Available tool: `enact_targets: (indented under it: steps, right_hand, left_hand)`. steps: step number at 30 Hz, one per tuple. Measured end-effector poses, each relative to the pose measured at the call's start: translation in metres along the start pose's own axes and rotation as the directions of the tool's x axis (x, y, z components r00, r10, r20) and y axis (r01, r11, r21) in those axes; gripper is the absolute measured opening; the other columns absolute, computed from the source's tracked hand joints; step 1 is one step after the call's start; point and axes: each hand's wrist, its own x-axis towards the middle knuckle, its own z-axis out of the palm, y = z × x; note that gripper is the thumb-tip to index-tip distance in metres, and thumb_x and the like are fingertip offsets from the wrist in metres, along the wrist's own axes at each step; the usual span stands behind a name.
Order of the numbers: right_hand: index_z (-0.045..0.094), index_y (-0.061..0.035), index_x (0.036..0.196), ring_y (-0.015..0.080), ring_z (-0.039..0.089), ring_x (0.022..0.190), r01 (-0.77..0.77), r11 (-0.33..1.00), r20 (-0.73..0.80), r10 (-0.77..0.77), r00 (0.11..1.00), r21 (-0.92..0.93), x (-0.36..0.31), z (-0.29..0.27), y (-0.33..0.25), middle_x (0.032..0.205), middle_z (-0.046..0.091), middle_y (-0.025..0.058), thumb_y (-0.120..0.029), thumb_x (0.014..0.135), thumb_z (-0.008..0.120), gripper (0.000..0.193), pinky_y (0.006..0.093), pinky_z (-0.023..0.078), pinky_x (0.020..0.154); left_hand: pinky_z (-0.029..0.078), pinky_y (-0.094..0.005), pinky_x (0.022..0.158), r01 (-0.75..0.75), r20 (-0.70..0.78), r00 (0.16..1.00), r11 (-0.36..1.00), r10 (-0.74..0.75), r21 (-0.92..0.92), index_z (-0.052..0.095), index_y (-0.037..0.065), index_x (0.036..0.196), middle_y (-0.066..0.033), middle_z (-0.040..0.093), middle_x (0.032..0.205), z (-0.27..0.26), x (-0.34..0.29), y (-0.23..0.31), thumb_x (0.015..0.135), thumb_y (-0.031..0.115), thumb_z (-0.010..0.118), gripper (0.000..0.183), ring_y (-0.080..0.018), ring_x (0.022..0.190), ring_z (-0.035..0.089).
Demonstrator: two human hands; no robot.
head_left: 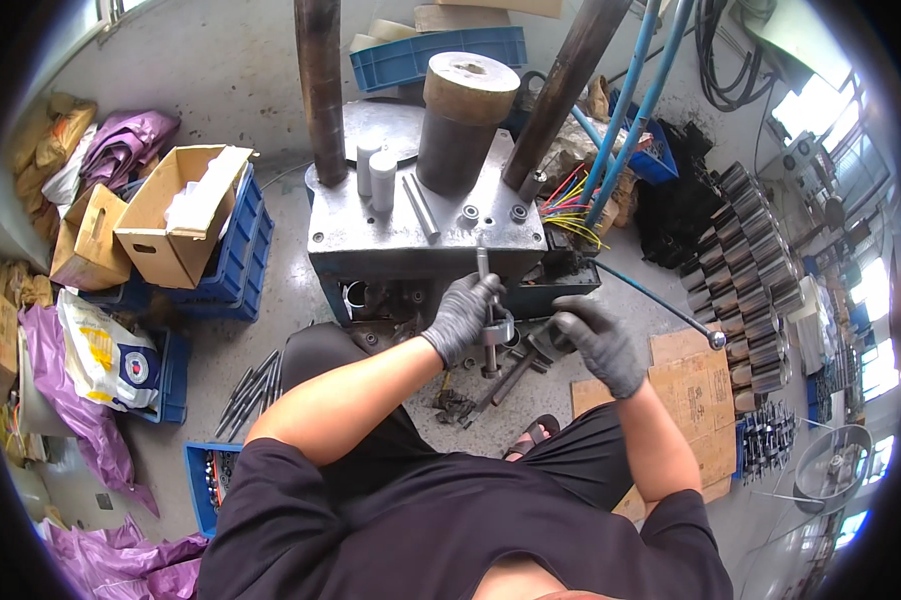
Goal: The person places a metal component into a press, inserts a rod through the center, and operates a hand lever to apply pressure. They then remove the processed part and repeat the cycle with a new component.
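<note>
My left hand [461,318], in a grey glove, is wrapped round a metal shaft [484,262] held upright at the front edge of the steel press bed [391,232]. A thick metal collar [499,331] sits lower on that shaft, just under my fingers. My right hand [603,345], gloved too, has its fingers curled in, and what they may hold is hidden. Close to its fingertips is the dark head of a hammer-like tool [549,342], its handle slanting down to the left. On the bed lies a loose metal rod [422,206] beside two upright grey cylinders [382,182].
Behind, a heavy round ram block [461,125] stands between steel columns [321,90]. Left are a cardboard box [176,235] on blue crates [233,275] and several rods [255,392] on the floor. Right are flattened cardboard [693,400], stacked metal cylinders [761,270] and a hose [661,300].
</note>
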Motion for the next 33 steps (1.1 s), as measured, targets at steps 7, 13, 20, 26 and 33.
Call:
enact_targets:
  steps: [7,13,20,26,33]
  right_hand:
    - [0.058,-0.0143,0.133,0.0287,0.070,0.087,-0.362,0.556,0.285,0.223,0.932,0.748,0.014,0.055,0.167,0.100,0.069,0.0121,-0.073,0.100,0.050,0.067,0.0462,0.061,0.075]
    - [0.062,-0.0149,0.131,0.0274,0.067,0.113,-0.273,0.205,0.222,0.240,0.945,0.940,0.016,0.053,0.148,0.122,0.070,0.0088,-0.047,0.105,0.050,0.043,0.0523,0.055,0.102]
    - [0.061,-0.0086,0.140,0.0336,0.071,0.105,-0.434,0.196,0.352,0.348,0.869,0.879,0.018,0.020,0.129,0.124,0.072,0.0170,-0.033,0.091,0.062,0.054,0.0641,0.058,0.093]
    - [0.063,0.0022,0.135,0.0238,0.073,0.100,-0.484,0.487,0.386,0.294,0.875,0.727,0.015,0.057,0.130,0.117,0.074,0.0137,-0.011,0.083,0.067,0.054,0.0378,0.060,0.095]
    - [0.064,0.0032,0.136,0.0153,0.072,0.100,-0.364,0.727,0.300,0.224,0.927,0.583,0.034,0.056,0.125,0.111,0.075,0.0107,-0.008,0.089,0.071,0.049,0.0298,0.057,0.095]
  left_hand:
    - [0.046,-0.0531,0.108,-0.891,0.833,0.382,-0.081,0.401,0.447,0.073,0.020,0.121,-0.0066,0.070,0.105,0.033,-0.021,0.032,0.081,0.031,0.078,0.041,-0.0337,0.120,0.065]
    - [0.039,-0.0557,0.120,-0.910,0.908,0.342,-0.158,0.242,0.384,0.069,0.025,0.130,-0.0090,0.067,0.124,0.043,-0.035,0.022,0.076,0.030,0.081,0.056,-0.0336,0.132,0.059]
    - [0.054,-0.0457,0.102,-0.613,0.501,0.748,0.163,0.434,0.773,0.066,0.007,0.132,-0.0187,0.067,0.123,0.021,-0.004,0.031,0.087,0.009,0.077,0.047,-0.0400,0.114,0.067]
    - [0.060,-0.0343,0.085,-0.078,0.370,0.918,0.851,-0.141,0.519,0.068,-0.002,0.130,-0.0133,0.075,0.110,0.020,0.009,0.025,0.094,0.021,0.079,0.044,-0.0175,0.093,0.072]
    - [0.056,-0.0309,0.099,-0.264,0.482,0.865,0.690,-0.140,0.674,0.073,0.001,0.125,-0.0056,0.075,0.111,0.000,0.015,0.045,0.082,0.005,0.084,0.045,-0.0125,0.104,0.068]
